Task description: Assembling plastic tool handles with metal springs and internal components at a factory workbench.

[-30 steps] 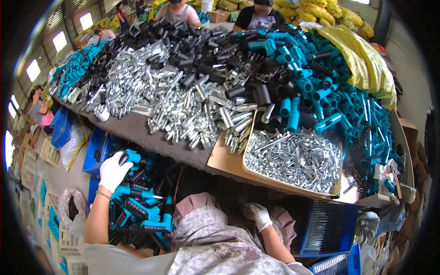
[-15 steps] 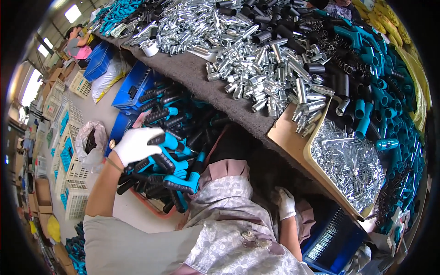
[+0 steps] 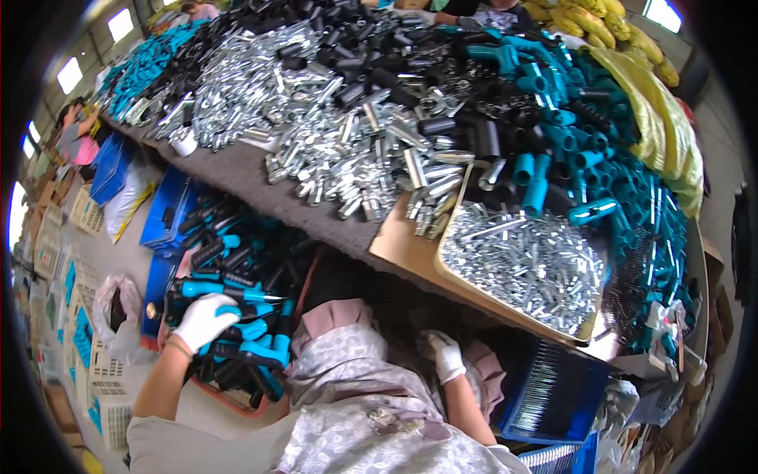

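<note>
My left hand (image 3: 202,324), in a white glove, reaches down into a heap of teal-and-black angled tool handles (image 3: 264,351) beside my lap. Its fingers close around one teal handle end (image 3: 228,311); the rest of that handle is hidden by the glove. Above the hand, another teal-and-black handle (image 3: 207,289) lies across the heap. My right hand (image 3: 444,357), also gloved, rests by my right thigh below the table edge. Its fingers are bent in shadow, and anything in them cannot be made out.
The table (image 3: 316,225) carries heaped silver metal parts (image 3: 347,150), black sleeves and teal handle shells (image 3: 537,186). A tray (image 3: 450,265) of small metal pins sits at its near edge. Blue bins (image 3: 553,395) stand at lower right and left; pale crates (image 3: 118,411) line the floor.
The whole view has shifted, with the table and heap now further left. My left hand has lowered onto the heap and closed on a teal handle end. My right hand stays by my thigh.
</note>
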The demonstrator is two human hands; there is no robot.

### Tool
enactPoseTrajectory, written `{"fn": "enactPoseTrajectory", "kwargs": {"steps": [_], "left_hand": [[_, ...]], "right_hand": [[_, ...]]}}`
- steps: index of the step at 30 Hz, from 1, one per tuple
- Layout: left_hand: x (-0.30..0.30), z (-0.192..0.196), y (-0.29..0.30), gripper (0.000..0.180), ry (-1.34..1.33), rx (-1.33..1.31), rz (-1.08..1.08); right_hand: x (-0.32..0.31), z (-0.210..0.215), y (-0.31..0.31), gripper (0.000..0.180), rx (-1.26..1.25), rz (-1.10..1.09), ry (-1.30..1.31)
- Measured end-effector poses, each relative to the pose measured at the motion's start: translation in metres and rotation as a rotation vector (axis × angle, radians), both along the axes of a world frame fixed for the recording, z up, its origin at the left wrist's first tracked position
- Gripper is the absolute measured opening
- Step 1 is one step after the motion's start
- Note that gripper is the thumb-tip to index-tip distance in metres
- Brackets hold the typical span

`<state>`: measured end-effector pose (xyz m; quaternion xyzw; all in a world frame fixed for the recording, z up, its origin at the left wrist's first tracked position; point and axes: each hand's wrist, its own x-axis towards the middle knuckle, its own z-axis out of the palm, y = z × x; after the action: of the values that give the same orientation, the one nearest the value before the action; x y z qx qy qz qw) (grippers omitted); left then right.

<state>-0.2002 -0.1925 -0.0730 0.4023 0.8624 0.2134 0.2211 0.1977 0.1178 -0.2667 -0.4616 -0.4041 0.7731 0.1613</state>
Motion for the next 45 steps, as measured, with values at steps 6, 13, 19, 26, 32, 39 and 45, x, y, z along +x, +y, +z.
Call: {"fn": "enactPoseTrajectory", "kwargs": {"steps": [6, 13, 19, 26, 32, 39, 45], "left_hand": [[0.004, -0.034, -0.025, 0.016, 0.347, 0.053, -0.013], [-0.008, 0.045, 0.053, 0.031, 0.249, -0.688, -0.311], [0.039, 0.116, 0.202, 0.025, 0.342, 0.351, -0.823], [-0.015, 0.140, 0.307, 0.029, 0.448, 0.418, -0.649], [-0.085, 0.125, 0.346, 0.033, 0.237, 0.511, -0.332], [-0.173, 0.114, 0.331, 0.032, 0.321, 0.524, 0.111], [-0.173, 0.126, 0.361, 0.028, 0.418, 0.456, 0.108]], "right_hand": [[-0.001, 0.008, -0.002, 0.026, -0.041, -0.027, -0.044], [-0.003, 0.018, -0.007, 0.029, 0.320, 0.231, -0.047], [-0.021, 0.163, 0.004, 0.028, 0.501, 0.433, 0.030], [-0.077, 0.308, 0.036, 0.015, 1.290, 0.497, 0.065], [-0.157, 0.316, 0.100, 0.018, 1.906, 0.451, -0.452], [-0.218, 0.287, 0.124, 0.036, 1.863, 0.615, -1.059], [-0.213, 0.315, 0.128, 0.035, 1.569, 0.656, -0.990]]}}
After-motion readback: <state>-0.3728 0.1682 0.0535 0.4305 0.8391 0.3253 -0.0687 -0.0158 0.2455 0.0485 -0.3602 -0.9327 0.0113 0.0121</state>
